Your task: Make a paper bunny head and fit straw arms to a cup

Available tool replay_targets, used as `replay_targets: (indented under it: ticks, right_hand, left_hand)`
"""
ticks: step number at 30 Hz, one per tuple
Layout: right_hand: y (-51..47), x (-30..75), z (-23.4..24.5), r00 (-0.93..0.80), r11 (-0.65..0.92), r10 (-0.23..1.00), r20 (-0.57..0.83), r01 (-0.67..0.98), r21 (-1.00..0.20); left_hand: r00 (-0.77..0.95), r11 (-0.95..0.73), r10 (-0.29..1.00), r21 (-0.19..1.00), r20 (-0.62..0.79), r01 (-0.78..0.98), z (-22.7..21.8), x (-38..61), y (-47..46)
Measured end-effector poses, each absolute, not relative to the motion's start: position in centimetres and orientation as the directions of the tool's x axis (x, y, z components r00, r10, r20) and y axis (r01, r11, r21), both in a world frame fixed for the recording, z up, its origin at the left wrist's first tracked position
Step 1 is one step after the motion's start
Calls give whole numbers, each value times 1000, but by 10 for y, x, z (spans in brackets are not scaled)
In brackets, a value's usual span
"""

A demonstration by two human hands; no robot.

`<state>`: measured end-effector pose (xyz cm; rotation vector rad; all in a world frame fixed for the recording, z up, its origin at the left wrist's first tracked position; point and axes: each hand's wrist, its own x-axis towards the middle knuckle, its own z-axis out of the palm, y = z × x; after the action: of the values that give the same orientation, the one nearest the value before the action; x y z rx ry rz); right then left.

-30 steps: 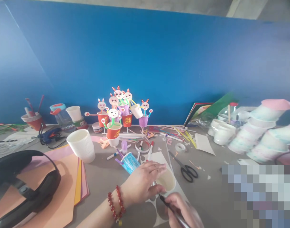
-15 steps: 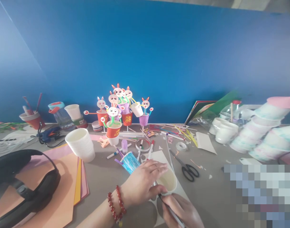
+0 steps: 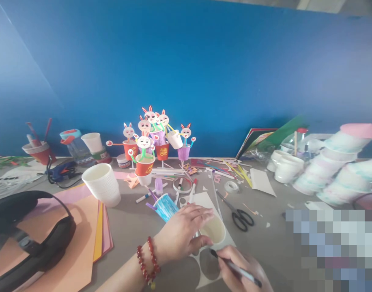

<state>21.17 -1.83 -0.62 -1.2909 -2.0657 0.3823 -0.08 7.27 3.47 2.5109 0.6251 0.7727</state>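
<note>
My left hand [image 3: 190, 229], with red bead bracelets at the wrist, lies over a white paper cup [image 3: 216, 230]. Thumb and fingers grip the cup's near and left side; part of it is hidden under the hand. The cup rests on a sheet of white card [image 3: 202, 198] with round holes cut in it. My right hand [image 3: 239, 265] is closed around a marker pen [image 3: 242, 271], its dark tip just below the cup's rim and over one of the holes. A cup coloured blue [image 3: 166, 207] lies tilted beyond my left hand.
Black-handled scissors [image 3: 239, 215] lie to the right, near a tape roll [image 3: 231, 186]. Stacked white cups [image 3: 103, 184] and headphones [image 3: 52, 231] on orange paper [image 3: 79, 255] are at left. Rabbit-faced cup figures [image 3: 145, 162] stand at the back. More painted cups [image 3: 322, 174] stand at right.
The marker tip has moved away from the cup's edge, slightly right and down, and my right hand has shifted right. My left hand keeps its hold on the cup. The view has shifted slightly.
</note>
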Motion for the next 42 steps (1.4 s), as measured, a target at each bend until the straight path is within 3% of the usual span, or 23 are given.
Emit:
replay_targets:
  ticks: [4, 8, 11, 16, 27, 42]
  right_hand:
    - [-14, 221, -15, -186, 310, 950, 249, 617, -723]
    - [-8, 227, -22, -79, 116, 993, 90, 442, -889]
    - [-2, 230, -22, -77, 11, 997, -15, 318, -948]
    - [7, 232, -15, -81, -33, 995, -55, 245, -969]
    - [16, 227, -8, 134, -82, 989, -60, 166, -983]
    - [29, 219, -2, 31, -61, 998, -56, 183, -981]
  left_hand:
    - [744, -803, 532, 519, 404, 292, 36, -1, 73]
    - [746, -805, 531, 513, 401, 297, 36, -1, 73]
    - [751, -811, 524, 505, 402, 296, 34, -2, 74]
    - [765, -811, 521, 497, 378, 307, 34, -3, 73]
    - [782, -819, 508, 482, 361, 310, 32, -4, 75]
    - [784, -832, 500, 456, 368, 316, 33, -5, 75]
